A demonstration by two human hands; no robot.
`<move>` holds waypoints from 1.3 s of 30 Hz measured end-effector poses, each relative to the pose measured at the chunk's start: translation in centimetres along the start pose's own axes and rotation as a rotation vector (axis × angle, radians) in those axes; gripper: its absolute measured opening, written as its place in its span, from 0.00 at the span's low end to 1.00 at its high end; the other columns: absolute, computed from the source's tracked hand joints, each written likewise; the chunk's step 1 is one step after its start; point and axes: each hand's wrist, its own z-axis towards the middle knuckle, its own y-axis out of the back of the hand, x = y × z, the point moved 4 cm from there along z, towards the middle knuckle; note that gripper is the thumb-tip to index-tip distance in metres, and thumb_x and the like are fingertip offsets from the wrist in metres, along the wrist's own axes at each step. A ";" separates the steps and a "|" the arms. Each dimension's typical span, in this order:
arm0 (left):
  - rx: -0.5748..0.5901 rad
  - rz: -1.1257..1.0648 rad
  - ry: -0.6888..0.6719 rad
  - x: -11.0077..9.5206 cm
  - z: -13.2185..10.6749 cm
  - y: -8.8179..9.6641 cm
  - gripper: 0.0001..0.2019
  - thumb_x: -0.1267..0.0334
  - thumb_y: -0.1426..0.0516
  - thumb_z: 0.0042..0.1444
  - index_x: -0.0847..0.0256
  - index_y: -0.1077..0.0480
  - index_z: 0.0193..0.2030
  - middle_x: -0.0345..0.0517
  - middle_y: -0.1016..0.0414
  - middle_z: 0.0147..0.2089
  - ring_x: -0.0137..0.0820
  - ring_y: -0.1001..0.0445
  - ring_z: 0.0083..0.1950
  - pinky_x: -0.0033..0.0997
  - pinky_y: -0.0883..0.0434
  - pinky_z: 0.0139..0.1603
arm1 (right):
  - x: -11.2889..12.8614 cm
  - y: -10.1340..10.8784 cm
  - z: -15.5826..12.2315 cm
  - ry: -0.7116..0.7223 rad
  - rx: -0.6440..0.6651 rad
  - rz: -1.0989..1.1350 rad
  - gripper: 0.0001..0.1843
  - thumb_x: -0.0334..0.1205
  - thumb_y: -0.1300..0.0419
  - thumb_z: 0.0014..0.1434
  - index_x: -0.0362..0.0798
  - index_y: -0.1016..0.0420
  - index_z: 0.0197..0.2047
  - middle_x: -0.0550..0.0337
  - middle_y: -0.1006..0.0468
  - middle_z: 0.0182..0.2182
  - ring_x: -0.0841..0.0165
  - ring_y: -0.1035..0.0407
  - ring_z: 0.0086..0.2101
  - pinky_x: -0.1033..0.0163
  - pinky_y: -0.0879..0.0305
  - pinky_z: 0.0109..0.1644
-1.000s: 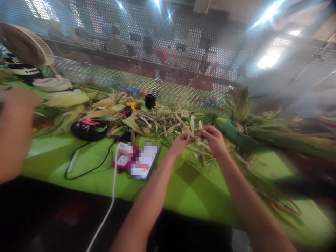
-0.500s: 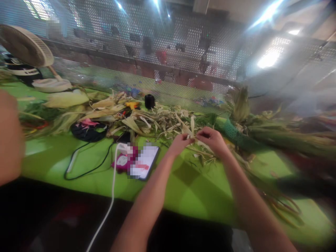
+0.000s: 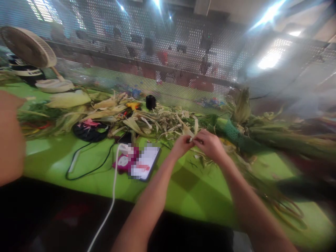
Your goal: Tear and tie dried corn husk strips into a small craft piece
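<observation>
Both hands meet over the green table (image 3: 157, 196), fingertips pinched together. Between them is a pale strip of corn husk (image 3: 196, 124), with one end standing up above the fingers. My left hand (image 3: 181, 146) is closed on its lower part from the left. From the right, my right hand (image 3: 210, 144) grips it with bent fingers, touching the left fingertips. Dry husk strips (image 3: 168, 120) lie heaped just behind the hands. The exact fold of the husk is hidden by the fingers.
Left of my forearm lie a phone (image 3: 145, 162), a magenta device (image 3: 126, 161) and a white cable (image 3: 113, 189). A fan (image 3: 31, 47) stands at the far left, near another person's arm (image 3: 10, 140). A green mesh sleeve (image 3: 232, 131) holds stalks at right.
My right hand has turned and its fingers have closed in toward the left fingertips. The husk strip still stands up between the hands. The view has shifted slightly.
</observation>
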 end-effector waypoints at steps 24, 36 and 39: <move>0.020 -0.186 0.034 0.6 -0.1 -0.8 0.14 0.56 0.36 0.44 0.66 0.27 0.29 0.35 0.38 0.24 0.23 0.44 0.28 0.26 0.46 0.31 | -0.4 -0.2 -0.2 -0.104 -0.087 0.159 0.12 0.31 0.41 0.56 0.51 0.21 0.42 0.57 0.18 0.38 0.62 0.24 0.39 0.59 0.31 0.46; -0.374 -0.779 0.197 1.6 0.0 0.5 0.19 0.54 0.32 0.40 0.61 0.33 0.31 0.35 0.32 0.23 0.23 0.34 0.25 0.26 0.39 0.30 | -0.8 -1.3 -1.0 -0.251 -0.276 0.315 0.07 0.43 0.38 0.58 0.50 0.24 0.34 0.59 0.22 0.30 0.66 0.30 0.30 0.62 0.35 0.36; -0.414 -0.860 0.204 1.6 -0.1 0.5 0.21 0.54 0.31 0.39 0.60 0.36 0.31 0.34 0.31 0.24 0.24 0.32 0.27 0.26 0.37 0.32 | -0.7 -3.6 -1.0 -0.297 -0.160 0.285 0.09 0.45 0.38 0.58 0.49 0.24 0.33 0.58 0.21 0.30 0.66 0.30 0.29 0.63 0.38 0.34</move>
